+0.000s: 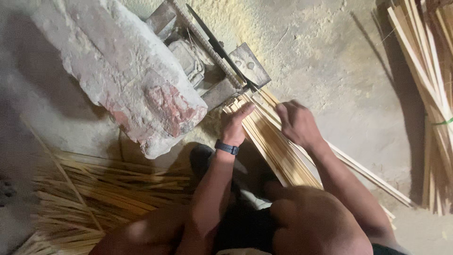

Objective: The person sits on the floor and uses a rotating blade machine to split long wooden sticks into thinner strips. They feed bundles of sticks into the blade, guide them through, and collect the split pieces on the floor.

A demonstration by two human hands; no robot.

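Closest to the camera are the person's bare knees, bent up, with both arms reaching out past them. A dark band sits on the left wrist [227, 148].

The left hand [237, 123] lies flat and open on top of a bundle of long, thin, pale yellow wooden strips [276, 146], with its fingers pressing down near the far end. The right hand [297, 123] rests on the same bundle just beside it, with its fingers curled over the strips. The bundle lies on the ground between the hands and slants back toward the right knee.

To the left, on the ground, is a messy heap of thin straw-coloured sticks [104, 189].

Just past the hands, the far end of the bundle meets a grey metal cutting tool with a dark, toothed blade [222, 49]. A big rough block of red brick and grey plaster [127, 75] lies on the left side of the tool.

Farther off, pale sawdust [264, 23] covers the floor. At the far right lies another pile of long pale wooden strips [432, 94].
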